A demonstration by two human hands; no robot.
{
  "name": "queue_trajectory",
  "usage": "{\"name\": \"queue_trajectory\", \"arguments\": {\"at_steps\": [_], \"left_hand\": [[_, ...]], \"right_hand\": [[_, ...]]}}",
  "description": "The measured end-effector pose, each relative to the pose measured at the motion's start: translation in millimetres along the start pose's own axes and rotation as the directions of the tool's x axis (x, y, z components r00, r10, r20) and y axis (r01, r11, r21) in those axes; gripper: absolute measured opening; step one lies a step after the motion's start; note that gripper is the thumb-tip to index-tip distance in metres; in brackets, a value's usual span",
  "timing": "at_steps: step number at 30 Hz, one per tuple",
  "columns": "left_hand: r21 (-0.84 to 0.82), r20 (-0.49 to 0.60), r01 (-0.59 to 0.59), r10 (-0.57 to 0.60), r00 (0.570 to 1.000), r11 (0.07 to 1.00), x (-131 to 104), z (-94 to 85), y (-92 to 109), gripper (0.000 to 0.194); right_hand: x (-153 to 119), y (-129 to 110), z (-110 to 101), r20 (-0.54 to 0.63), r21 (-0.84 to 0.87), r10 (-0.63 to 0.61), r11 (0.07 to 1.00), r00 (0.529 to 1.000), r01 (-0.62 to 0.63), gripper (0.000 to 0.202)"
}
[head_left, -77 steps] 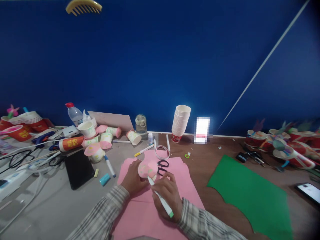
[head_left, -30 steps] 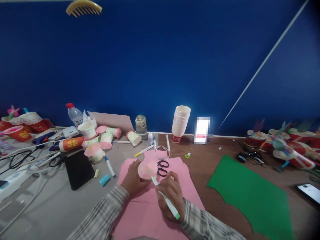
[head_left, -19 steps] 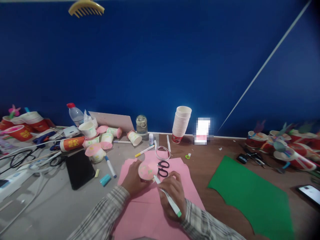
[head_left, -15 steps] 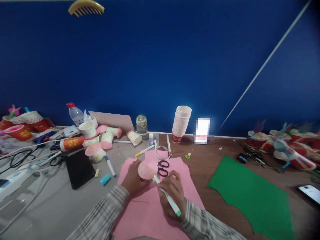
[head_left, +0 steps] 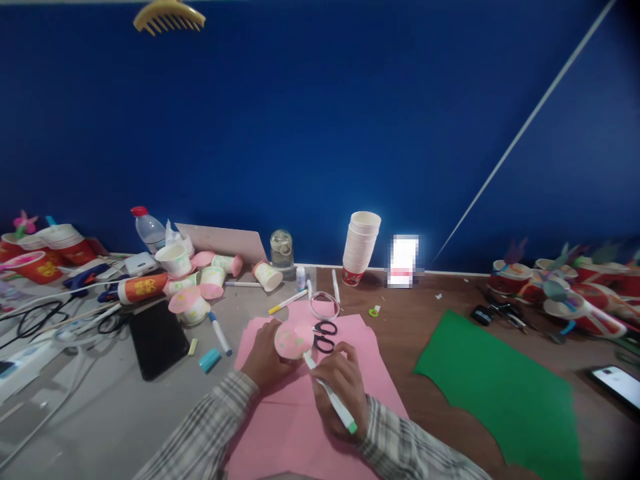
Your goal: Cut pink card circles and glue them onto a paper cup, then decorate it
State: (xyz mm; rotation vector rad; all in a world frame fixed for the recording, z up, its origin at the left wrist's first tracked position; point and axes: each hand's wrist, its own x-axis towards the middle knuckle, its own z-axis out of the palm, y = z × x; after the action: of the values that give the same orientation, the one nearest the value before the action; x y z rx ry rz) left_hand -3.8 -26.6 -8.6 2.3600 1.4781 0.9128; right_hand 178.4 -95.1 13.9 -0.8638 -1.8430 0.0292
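My left hand (head_left: 265, 359) is wrapped round a small cup topped with a round pink paper piece (head_left: 294, 339) that bears green and yellow marks. A white marker with a green end (head_left: 336, 403) is gripped in my right hand (head_left: 343, 387), its tip at the near right edge of the pink piece. Both hands are over stacked pink paper sheets (head_left: 280, 437). Black-handled scissors (head_left: 325, 335) lie on the sheets, just beyond my right hand. Most of the cup is hidden by the pink piece and my fingers.
Decorated cups (head_left: 190, 305), a black phone (head_left: 157, 339) and a teal cap (head_left: 209, 360) are on the left. Stacked paper cups (head_left: 361, 245) and a glass jar (head_left: 283, 253) stand at the back. Green paper (head_left: 493, 383) lies right, with red cups (head_left: 509, 279) behind.
The whole view has shifted slightly. The marker tip has moved a little toward me and to the left along the pink piece's edge; both hands keep their hold.
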Motion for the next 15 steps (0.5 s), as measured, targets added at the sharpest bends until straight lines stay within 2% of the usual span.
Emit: {"name": "queue_trajectory", "arguments": {"at_steps": [3, 8, 13, 15], "left_hand": [[-0.011, 0.008, 0.013, -0.013, 1.000, 1.000, 0.8, -1.2, 1.6, 0.049], [-0.005, 0.036, 0.027, -0.027, 0.999, 1.000, 0.9, 0.3, -0.3, 0.044], [-0.025, 0.011, 0.049, -0.049, 0.999, 0.998, 0.0, 1.8, -2.1, 0.050], [-0.009, 0.019, 0.037, -0.037, 0.999, 0.999, -0.1, 1.8, -2.1, 0.049]], "right_hand": [[-0.1, -0.6, -1.4, 0.042, 0.003, -0.025, 1.000, 0.999, 0.025, 0.015], [-0.4, 0.5, 0.4, -0.005, -0.015, 0.022, 1.000, 1.000, -0.022, 0.012], [-0.6, -0.4, 2.7, -0.021, -0.004, -0.028, 1.000, 0.999, 0.028, 0.011], [-0.1, 0.0, 3.2, -0.026, -0.020, -0.012, 1.000, 1.000, 0.012, 0.011]]}}
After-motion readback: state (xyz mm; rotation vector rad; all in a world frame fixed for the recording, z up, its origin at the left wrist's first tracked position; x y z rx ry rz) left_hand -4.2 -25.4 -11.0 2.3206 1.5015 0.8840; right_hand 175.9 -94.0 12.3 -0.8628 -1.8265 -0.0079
